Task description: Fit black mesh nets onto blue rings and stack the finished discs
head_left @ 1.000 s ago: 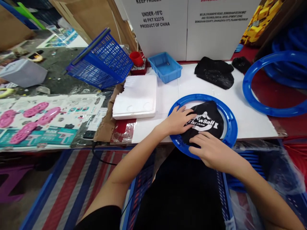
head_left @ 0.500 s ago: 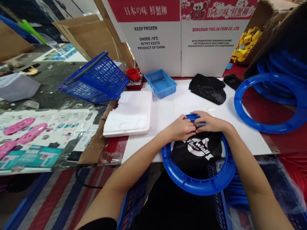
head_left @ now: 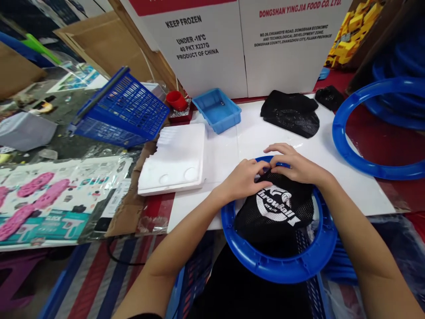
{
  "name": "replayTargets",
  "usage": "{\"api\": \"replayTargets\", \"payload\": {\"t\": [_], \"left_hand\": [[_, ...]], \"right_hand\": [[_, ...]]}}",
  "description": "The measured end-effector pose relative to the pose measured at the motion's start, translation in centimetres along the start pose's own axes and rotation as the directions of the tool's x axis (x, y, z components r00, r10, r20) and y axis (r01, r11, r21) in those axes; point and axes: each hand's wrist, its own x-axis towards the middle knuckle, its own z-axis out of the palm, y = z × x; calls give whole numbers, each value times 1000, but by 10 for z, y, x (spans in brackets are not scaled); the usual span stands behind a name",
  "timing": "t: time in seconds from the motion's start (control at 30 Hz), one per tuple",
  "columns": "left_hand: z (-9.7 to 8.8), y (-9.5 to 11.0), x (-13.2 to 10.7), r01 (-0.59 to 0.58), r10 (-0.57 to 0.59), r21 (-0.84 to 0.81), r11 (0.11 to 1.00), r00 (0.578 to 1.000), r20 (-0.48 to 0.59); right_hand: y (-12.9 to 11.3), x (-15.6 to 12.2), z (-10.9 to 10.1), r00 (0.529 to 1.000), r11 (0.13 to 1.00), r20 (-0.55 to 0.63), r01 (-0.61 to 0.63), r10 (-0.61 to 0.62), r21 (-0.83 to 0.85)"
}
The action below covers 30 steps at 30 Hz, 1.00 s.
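A blue plastic ring [head_left: 279,269] rests across the table's front edge, its near side over my lap. Black mesh net fabric [head_left: 299,201] with white printed lettering lies inside the ring. At the ring's far side my left hand [head_left: 247,177] pinches the net's edge against the rim, thumb and fingers closed. Beside it, almost touching, my right hand [head_left: 295,166] grips the same stretch of rim and net, its upper fingers lifted and bent. The fingers hide just where net and rim meet.
Black mesh pieces [head_left: 290,113] lie at the back, near a light blue tray [head_left: 217,110]. White foam [head_left: 179,155] and a blue basket [head_left: 124,110] stand left. Another blue ring [head_left: 345,146] lies right, before stacked rings. A white carton [head_left: 212,53] walls off the back.
The camera view has shifted. My right hand's fingers have lifted and spread more, and my left thumb has moved onto the net. Ring and net stay between my hands.
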Motion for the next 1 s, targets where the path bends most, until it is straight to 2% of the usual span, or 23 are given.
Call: {"api": "replayTargets", "payload": {"t": [0.13, 0.23, 0.33, 0.43, 0.57, 0.8, 1.0], "left_hand": [[-5, -4, 0, 153, -192, -402, 903, 980, -57], [-3, -11, 2, 157, -232, -485, 860, 968, -98], [2, -16, 3, 135, -248, -468, 873, 950, -189], [5, -19, 3, 122, -229, -389, 913, 943, -242], [3, -19, 3, 114, -175, -261, 959, 959, -224], [3, -19, 6, 161, -215, -249, 955, 954, -210], [4, -20, 7, 139, -183, -203, 969, 959, -214]], "right_hand": [[-4, 3, 2, 998, 1000, -56, 6, -5, 25], [0, 4, 8, 991, 999, -132, -23, 27, 33], [5, 5, 12, 986, 1000, -169, 0, 2, 11], [8, 6, 14, 989, 999, -147, 23, -29, -41], [9, 6, 17, 992, 995, -119, 32, -44, -98], [10, 5, 19, 994, 988, -107, -8, -9, -155], [10, 6, 21, 994, 990, -105, -34, 20, -139]]}}
